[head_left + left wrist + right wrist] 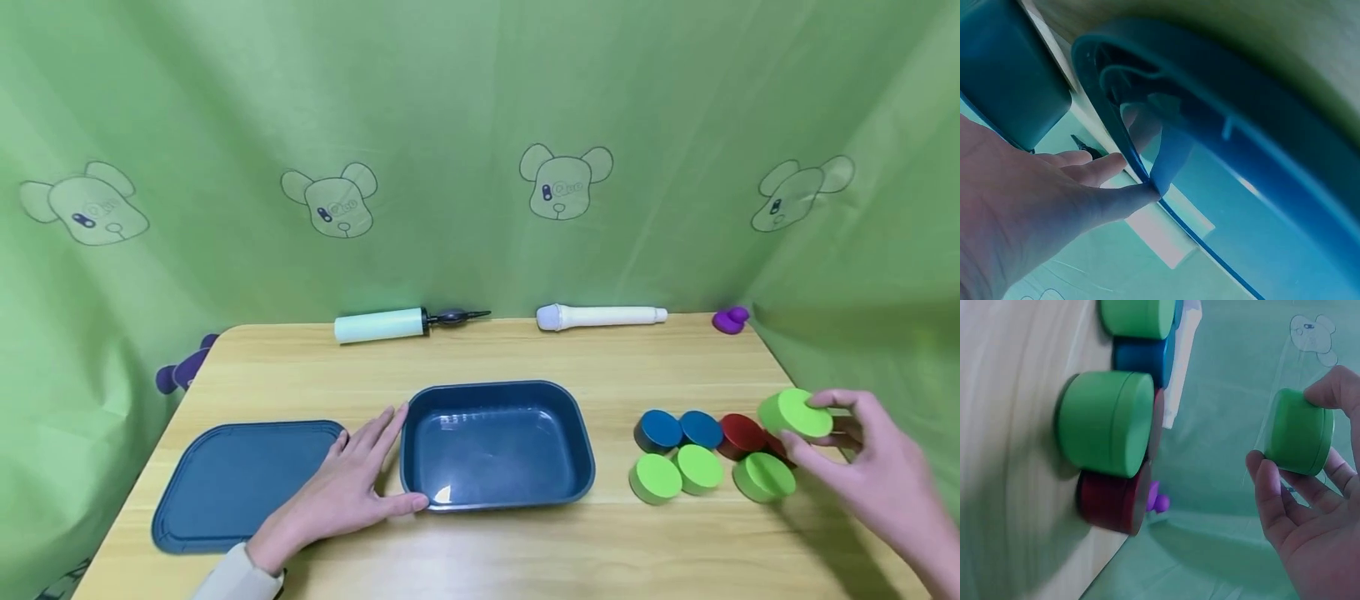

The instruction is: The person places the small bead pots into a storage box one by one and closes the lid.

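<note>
My left hand [341, 492] lies spread on the table, its thumb and index fingertip at the left side of a dark blue rectangular container [588, 450]. Its little finger reaches the edge of a matching blue lid [247, 483]; in the left wrist view the raised rim of the lid [1235, 119] is close by the fingertips. At the right, my right hand [877, 450] pinches a round light green tin [1297, 431] between thumb and fingers. The held tin is raised above a green tin [1107, 422] and a dark red tin [1110, 503] on the table.
Blue tins [660, 431], more green tins [656, 479] and red tins [741, 435] cluster at the right. Along the back edge lie a hand pump [378, 326], a white toy microphone [607, 316] and a small purple object [730, 320]. A green curtain [450, 208] hangs behind.
</note>
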